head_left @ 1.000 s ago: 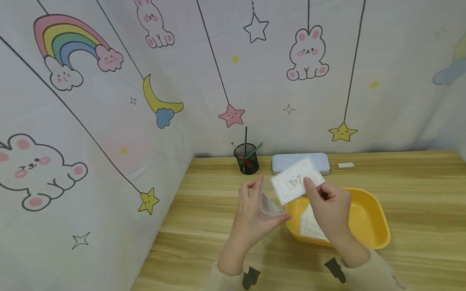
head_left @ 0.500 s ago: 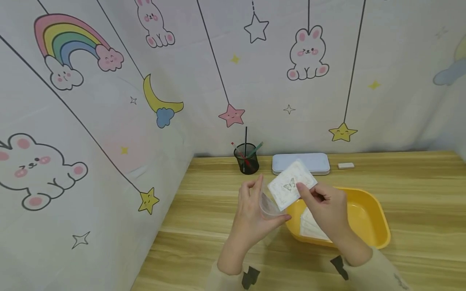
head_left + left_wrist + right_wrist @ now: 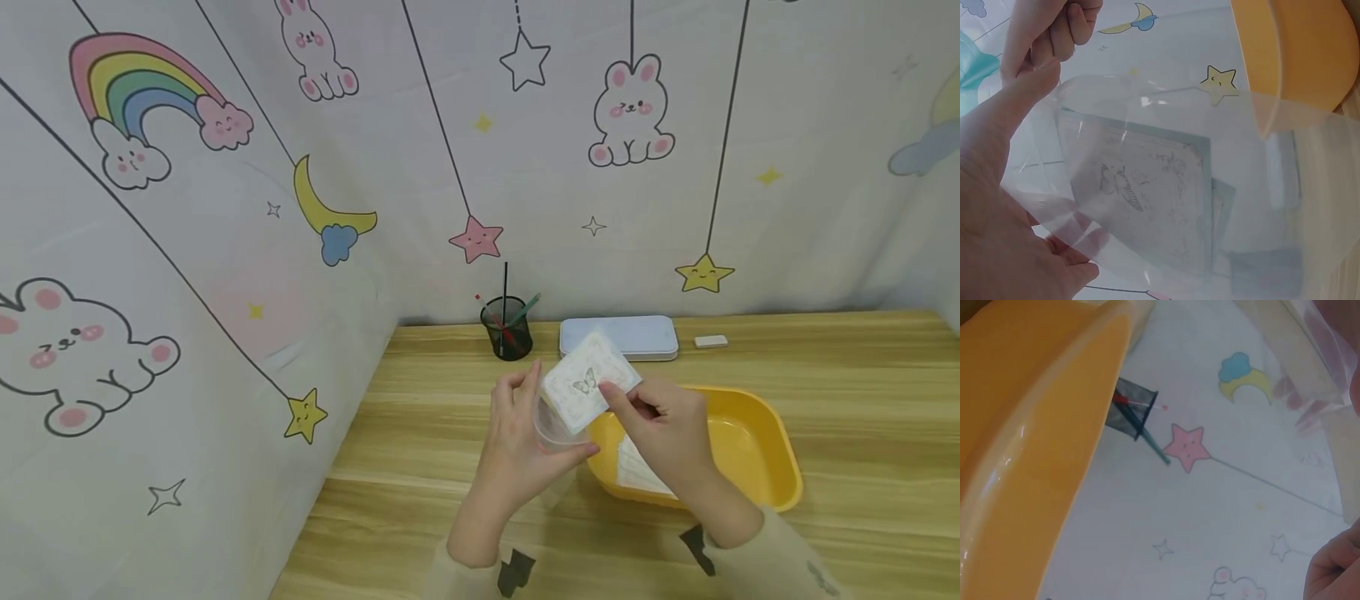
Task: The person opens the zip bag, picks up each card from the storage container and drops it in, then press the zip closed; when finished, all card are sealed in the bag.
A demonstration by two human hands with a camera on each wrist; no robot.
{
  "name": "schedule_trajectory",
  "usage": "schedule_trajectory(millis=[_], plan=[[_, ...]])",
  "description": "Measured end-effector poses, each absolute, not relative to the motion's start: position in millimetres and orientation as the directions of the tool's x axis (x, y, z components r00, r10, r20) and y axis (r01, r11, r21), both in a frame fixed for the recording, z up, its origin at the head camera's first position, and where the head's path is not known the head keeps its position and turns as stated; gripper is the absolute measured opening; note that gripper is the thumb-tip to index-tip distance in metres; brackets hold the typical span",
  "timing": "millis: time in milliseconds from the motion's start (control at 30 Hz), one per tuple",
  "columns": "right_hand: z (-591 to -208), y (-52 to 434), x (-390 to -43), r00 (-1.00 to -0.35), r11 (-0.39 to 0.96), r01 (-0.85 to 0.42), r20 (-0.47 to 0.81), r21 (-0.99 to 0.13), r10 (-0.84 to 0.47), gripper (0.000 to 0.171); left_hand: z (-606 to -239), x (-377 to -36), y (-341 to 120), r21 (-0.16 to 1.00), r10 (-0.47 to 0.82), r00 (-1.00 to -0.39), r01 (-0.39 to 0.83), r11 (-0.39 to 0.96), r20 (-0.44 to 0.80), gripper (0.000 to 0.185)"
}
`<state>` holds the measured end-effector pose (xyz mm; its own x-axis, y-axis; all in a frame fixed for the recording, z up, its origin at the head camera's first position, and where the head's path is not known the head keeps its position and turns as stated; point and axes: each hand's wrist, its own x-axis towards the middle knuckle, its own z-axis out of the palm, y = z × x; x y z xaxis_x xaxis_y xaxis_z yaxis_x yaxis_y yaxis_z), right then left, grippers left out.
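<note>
Desk: wooden (image 3: 862, 400), with our yellow tub (image 3: 757, 454)
Left hand (image 3: 517, 442): we pinch clear bag (image 3: 551, 425)
Right hand (image 3: 663, 433): we pinch card (image 3: 585, 387)

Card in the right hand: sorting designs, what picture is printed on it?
A butterfly on the white card, clearest in the head view.

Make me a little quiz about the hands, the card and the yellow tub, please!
1. True or false: the left hand holds a clear bag.
2. What picture is on the card that the right hand pinches: A a butterfly, B a car, C a fish?
3. What lies in the yellow tub?

Key:
1. True; the bag's mouth is held open.
2. A.
3. More white cards, at its left end.
</note>
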<state>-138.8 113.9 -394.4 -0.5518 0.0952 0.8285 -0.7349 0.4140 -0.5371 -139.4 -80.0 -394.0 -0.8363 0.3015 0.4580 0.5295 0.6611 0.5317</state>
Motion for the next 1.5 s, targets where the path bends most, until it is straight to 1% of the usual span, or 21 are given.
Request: schedule_trajectory(millis=[100,300,400,500,567,733,933,1000,1067,1167,1233,1333,1400,1500], plan=[[-397,114,-138,-0.544,0.403,-0.750,0.836,-0.525,0.076,0.026,-393,-139,-80,0.533,0.299,-0.838,0.527,0.662,0.456,0.114],[-403,112,-140,-0.516,0.397,-0.786,0.857,-0.473,-0.002,0.030,-394,-140,-79,0.529,0.311,-0.825,0.547,0.649,0.472,0.111],[-405,110,-139,-0.523,0.420,-0.781,0.851,-0.463,-0.035,0.032,-394,-140,-77,0.521,0.326,-0.808,0.572,0.634,0.491,0.109],[-405,109,-137,-0.554,0.451,-0.756,0.831,-0.475,-0.055,0.033,-396,-141,-76,0.500,0.340,-0.788,0.597,0.628,0.513,0.107],[-405,109,-136,-0.592,0.469,-0.728,0.804,-0.500,-0.062,0.032,-397,-141,-76,0.489,0.344,-0.779,0.606,0.627,0.524,0.107],[-402,112,-135,-0.678,0.516,-0.656,0.730,-0.550,-0.085,0.023,-397,-140,-76,0.474,0.341,-0.769,0.614,0.632,0.541,0.107],[-398,120,-135,-0.708,0.519,-0.624,0.704,-0.583,-0.060,0.011,-395,-139,-76,0.483,0.348,-0.773,0.613,0.626,0.530,0.111],[-396,125,-136,-0.735,0.526,-0.590,0.677,-0.613,-0.036,0.007,-395,-139,-76,0.486,0.347,-0.779,0.607,0.629,0.523,0.111],[-394,130,-139,-0.772,0.555,-0.538,0.635,-0.634,-0.023,0.007,-395,-139,-76,0.493,0.343,-0.786,0.598,0.632,0.513,0.111],[-390,141,-146,-0.840,0.633,-0.441,0.542,-0.636,-0.040,0.013,-394,-138,-76,0.501,0.339,-0.796,0.587,0.636,0.502,0.110],[-389,150,-153,-0.882,0.709,-0.384,0.463,-0.592,-0.091,0.015,-394,-138,-77,0.506,0.339,-0.799,0.585,0.634,0.497,0.110],[-391,161,-165,-0.937,0.801,-0.310,0.305,-0.512,-0.167,0.016,-394,-138,-77,0.510,0.340,-0.801,0.582,0.633,0.493,0.109],[-396,168,-173,-0.951,0.841,-0.296,0.220,-0.452,-0.217,0.013,-394,-138,-77,0.514,0.338,-0.804,0.579,0.633,0.488,0.109],[-406,175,-182,-0.955,0.873,-0.295,0.127,-0.387,-0.267,0.010,-395,-138,-77,0.521,0.335,-0.810,0.571,0.634,0.480,0.108]])
